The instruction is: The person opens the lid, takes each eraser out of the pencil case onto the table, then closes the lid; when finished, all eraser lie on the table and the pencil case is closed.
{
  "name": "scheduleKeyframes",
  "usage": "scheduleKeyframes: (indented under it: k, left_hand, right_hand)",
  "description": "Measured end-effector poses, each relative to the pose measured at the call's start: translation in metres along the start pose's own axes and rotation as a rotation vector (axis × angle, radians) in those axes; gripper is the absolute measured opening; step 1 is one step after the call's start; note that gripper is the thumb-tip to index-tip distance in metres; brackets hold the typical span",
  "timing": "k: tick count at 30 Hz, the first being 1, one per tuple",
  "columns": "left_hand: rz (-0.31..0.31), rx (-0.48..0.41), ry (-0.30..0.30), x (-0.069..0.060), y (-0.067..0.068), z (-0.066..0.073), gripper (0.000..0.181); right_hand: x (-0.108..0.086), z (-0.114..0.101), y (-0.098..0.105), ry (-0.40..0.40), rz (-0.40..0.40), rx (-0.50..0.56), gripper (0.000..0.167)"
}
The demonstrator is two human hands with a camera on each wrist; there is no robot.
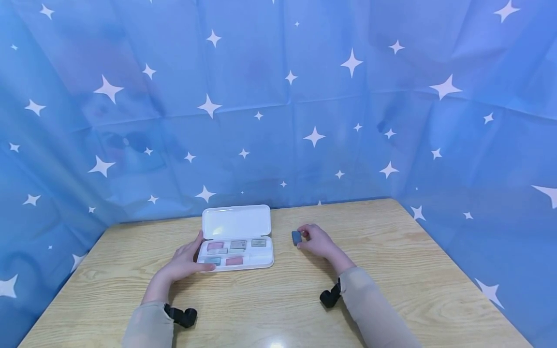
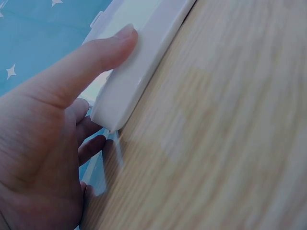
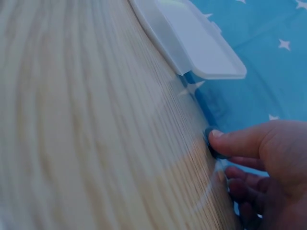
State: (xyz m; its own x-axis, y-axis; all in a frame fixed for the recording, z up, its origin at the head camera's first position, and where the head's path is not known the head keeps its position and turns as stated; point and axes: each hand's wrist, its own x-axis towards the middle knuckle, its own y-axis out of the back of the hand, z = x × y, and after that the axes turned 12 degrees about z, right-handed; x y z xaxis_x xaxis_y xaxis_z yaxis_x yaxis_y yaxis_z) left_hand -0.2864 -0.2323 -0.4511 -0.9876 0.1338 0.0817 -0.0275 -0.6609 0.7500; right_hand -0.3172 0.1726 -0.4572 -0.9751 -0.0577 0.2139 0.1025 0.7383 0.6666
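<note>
A white hinged case (image 1: pixel 237 221) lies on the table with its lid raised at the back. Several small rectangular blocks sit in its tray, among them a pink block (image 1: pixel 234 261), a grey block (image 1: pixel 238 244) and a teal block (image 1: pixel 212 261). My left hand (image 1: pixel 184 261) grips the case's left end, thumb over the front rim and fingers along the side. Right of the case, my right hand (image 1: pixel 316 240) pinches a small dark blue block (image 1: pixel 296 238) between thumb and fingers, at or just above the table; the right wrist view shows only part of this block (image 3: pixel 212 146).
The wooden table (image 1: pixel 270 304) reaches back to a blue curtain (image 1: pixel 261 130) with white stars, which also hangs along both sides. A black wrist camera (image 1: pixel 183 316) is strapped on the left sleeve, another black camera (image 1: pixel 330 295) on the right.
</note>
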Motion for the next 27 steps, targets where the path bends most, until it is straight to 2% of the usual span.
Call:
scheduleKeyframes:
  k: [16,22,27]
  left_hand:
    - [-0.003,-0.001,0.014,0.001,0.000,0.000,0.118]
    - [-0.003,0.006,0.006,0.000,0.002,0.001,0.117]
    - [-0.004,0.005,0.010,0.000,0.001,0.002,0.117]
  right_hand:
    - [0.000,-0.003,0.000,0.003,-0.020,-0.024,0.047]
    - [0.005,-0.009,0.008,0.017,-0.065,-0.027,0.054]
    - [0.008,-0.020,0.018,0.046,-0.090,-0.079,0.049]
